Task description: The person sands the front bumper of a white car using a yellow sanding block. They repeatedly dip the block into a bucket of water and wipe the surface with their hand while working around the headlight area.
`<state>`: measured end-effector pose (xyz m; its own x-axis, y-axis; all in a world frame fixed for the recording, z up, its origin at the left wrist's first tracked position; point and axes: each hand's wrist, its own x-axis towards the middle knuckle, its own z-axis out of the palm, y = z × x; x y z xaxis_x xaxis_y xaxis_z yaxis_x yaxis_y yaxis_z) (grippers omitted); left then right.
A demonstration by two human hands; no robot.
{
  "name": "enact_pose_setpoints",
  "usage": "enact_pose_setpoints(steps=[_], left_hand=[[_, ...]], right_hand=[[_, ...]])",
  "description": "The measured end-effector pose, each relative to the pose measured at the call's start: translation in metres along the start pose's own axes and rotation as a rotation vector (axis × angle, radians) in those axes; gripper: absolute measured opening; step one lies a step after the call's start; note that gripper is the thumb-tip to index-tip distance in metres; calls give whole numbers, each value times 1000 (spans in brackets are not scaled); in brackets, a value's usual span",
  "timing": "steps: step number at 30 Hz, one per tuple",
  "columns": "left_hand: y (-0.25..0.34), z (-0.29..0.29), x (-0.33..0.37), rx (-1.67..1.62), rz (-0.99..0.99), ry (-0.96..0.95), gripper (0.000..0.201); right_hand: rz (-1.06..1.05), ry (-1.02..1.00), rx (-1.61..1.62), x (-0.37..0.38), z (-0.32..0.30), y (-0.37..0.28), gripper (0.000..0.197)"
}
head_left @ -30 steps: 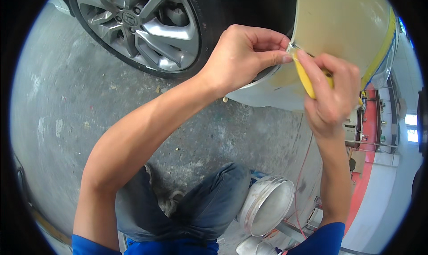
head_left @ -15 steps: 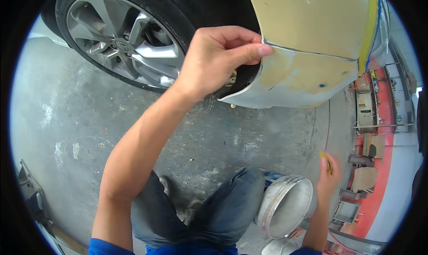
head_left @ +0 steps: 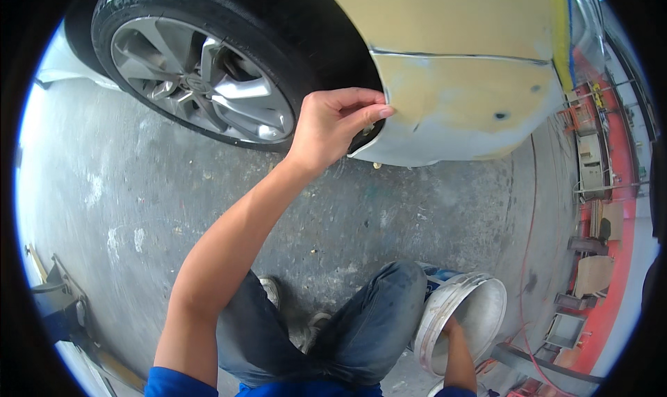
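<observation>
My left hand is closed in a pinch on the wheel-arch edge of a car bumper, thumb tip on the outer face. The bumper has tan and pale grey patches and a small dark spot. Its upper seam meets a tan panel. My right hand is down inside a round whitish bucket beside my right knee. The bucket tilts toward the right. The fingers of that hand are hidden inside, along with whatever they may hold.
A tyre with a silver alloy wheel stands left of the bumper. Yellow tape borders the panel on the right. A thin red hose lies on the grey floor. Boxes and shelving line the right side.
My right hand has gone from beside the bucket, where it held a small yellowish piece, down into it. My left hand has slid lower along the bumper edge, below the seam.
</observation>
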<state>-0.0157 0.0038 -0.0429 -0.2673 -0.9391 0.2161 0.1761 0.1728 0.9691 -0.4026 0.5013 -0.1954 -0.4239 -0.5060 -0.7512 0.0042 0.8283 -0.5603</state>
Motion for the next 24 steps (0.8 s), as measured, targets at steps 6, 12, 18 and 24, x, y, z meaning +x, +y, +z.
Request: enact_pose_setpoints(steps=[6, 12, 18, 24], left_hand=[[-2, 10, -7, 144, -74, -38, 22], [-8, 2, -3, -2, -53, -23, 26], [4, 5, 1, -135, 13, 19, 37], [22, -2, 7, -179, 146, 106, 33]], right_hand=[[132, -136, -25, 26, -40, 49, 27], [19, -124, -705, -73, -75, -196, 22], [-750, 100, -1055, -127, 7, -416, 29], [-1370, 270, -790, -125, 136, -522, 23]])
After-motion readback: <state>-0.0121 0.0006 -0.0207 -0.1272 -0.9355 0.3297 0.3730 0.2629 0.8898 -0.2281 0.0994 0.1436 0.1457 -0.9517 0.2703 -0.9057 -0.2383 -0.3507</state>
